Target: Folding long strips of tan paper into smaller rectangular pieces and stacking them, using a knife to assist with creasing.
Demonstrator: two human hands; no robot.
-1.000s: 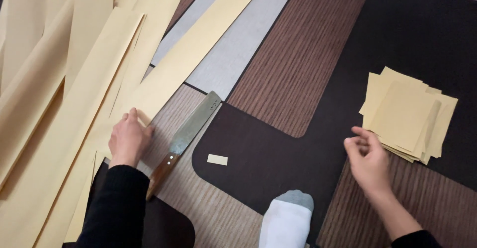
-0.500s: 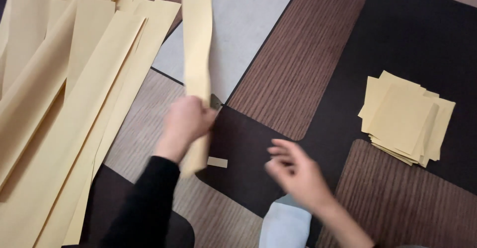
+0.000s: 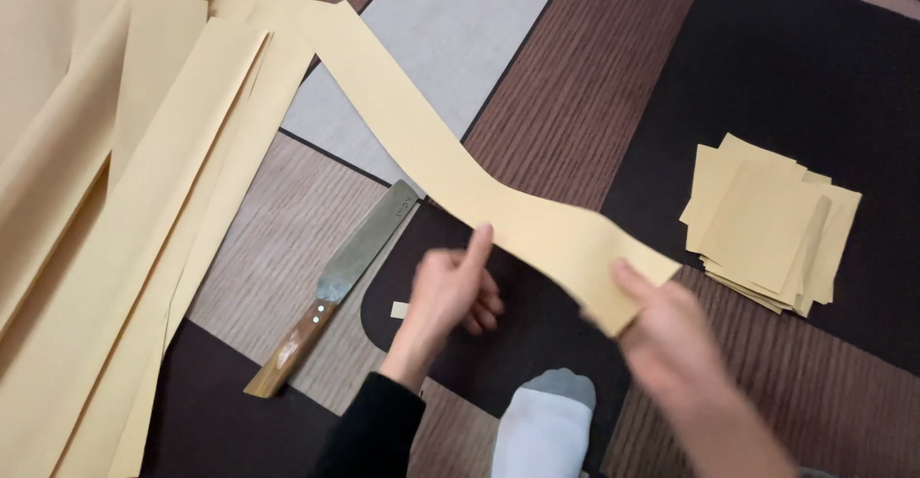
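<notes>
— Two hands on one long paper strip (image 3: 450, 167), or only one?

— One for certain. Right hand (image 3: 671, 330) at the strip's near end, thumb on top, fingers beneath, pinching the paper; somewhat blurred, though.

— And the left hand (image 3: 458, 291)?

— Further along the same strip, toward its middle. Index finger stretched up against the near edge, other fingers curled. Real pinch or mere touch: impossible to tell from here.

— Lie of the strip?

— Long axis on a slant, from the right hand's pinch up and away to the far left, sagging in a soft wave between. Far end lost among the pile of long strips (image 3: 115, 200) on the left. Lifted off the floor near both hands.

— Nearer hand to the free end?

— The right, holding that end itself. Left just beside it, on the inward side.

— Anything under the strip?

— Wooden-handled knife (image 3: 335, 282) flat on the floor, just left of the left hand, blade tip running under the strip. Small paper scrap (image 3: 399, 310) beside the left wrist. Stack of cut squares (image 3: 767, 219) well off to the right, on the dark mat (image 3: 786, 76). White-socked foot (image 3: 546, 421) at the bottom, between both forearms.
</notes>
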